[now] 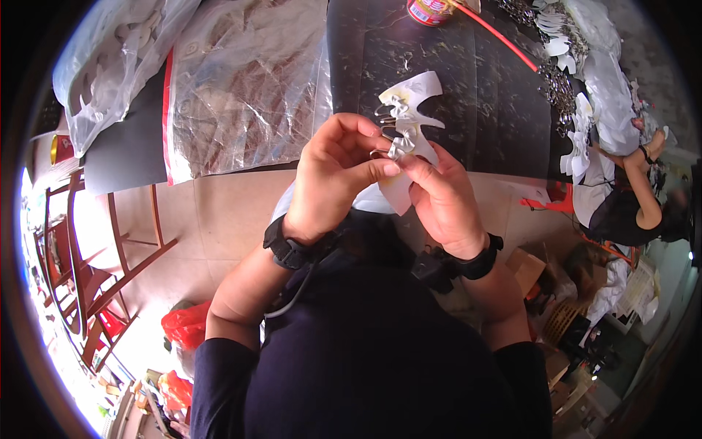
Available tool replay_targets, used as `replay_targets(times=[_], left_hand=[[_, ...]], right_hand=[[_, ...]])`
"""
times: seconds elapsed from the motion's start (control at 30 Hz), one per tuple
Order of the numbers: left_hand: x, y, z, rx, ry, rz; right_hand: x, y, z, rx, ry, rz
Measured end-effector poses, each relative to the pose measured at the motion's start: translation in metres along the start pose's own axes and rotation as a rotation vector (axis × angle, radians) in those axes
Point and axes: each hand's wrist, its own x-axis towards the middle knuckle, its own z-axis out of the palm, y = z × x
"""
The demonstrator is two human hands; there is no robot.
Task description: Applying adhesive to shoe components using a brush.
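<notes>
Above the near edge of the dark table, both hands meet at a white cut-out card (421,94) with curved notches. Small silvery-white bows (404,143) sit along the card, and thin metal wire loops stick out at their left side. My left hand (338,170) is closed, its thumb and fingers pinching the lower bow by its wire loop. My right hand (447,196) pinches the card from the right, thumb on top near that bow. The fingers partly cover the card's middle, and its lower tip shows between the hands.
A clear plastic bag (248,88) lies on the table at left, beside another plastic bag (121,73). At the far side stand a red tub (430,10) and a red stick (497,34). Metal clips (559,95) and white cards (578,146) pile up right, near another person (621,197).
</notes>
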Motion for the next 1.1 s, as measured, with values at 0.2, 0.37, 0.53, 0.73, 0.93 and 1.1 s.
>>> replay_targets(times=[0.2, 0.37, 0.53, 0.73, 0.93, 1.1], left_hand=[[-0.001, -0.007, -0.004, -0.125, 0.066, -0.074], [0.000, -0.007, -0.002, -0.200, 0.111, -0.184], [0.000, -0.013, 0.001, -0.311, 0.124, -0.161], [0.002, 0.003, 0.003, -0.238, 0.099, -0.216], [-0.001, -0.007, -0.001, -0.164, 0.025, -0.087], [-0.002, -0.011, 0.003, -0.086, 0.060, -0.032]], right_hand=[[0.000, 0.007, 0.000, -0.050, 0.047, -0.027], [-0.002, 0.008, 0.002, -0.175, 0.037, -0.077], [-0.001, 0.012, 0.000, -0.200, 0.047, -0.095], [0.001, 0.003, 0.000, -0.185, 0.023, -0.127], [0.000, 0.003, -0.008, -0.207, 0.018, -0.116], [-0.005, 0.007, -0.006, -0.212, 0.115, -0.248]])
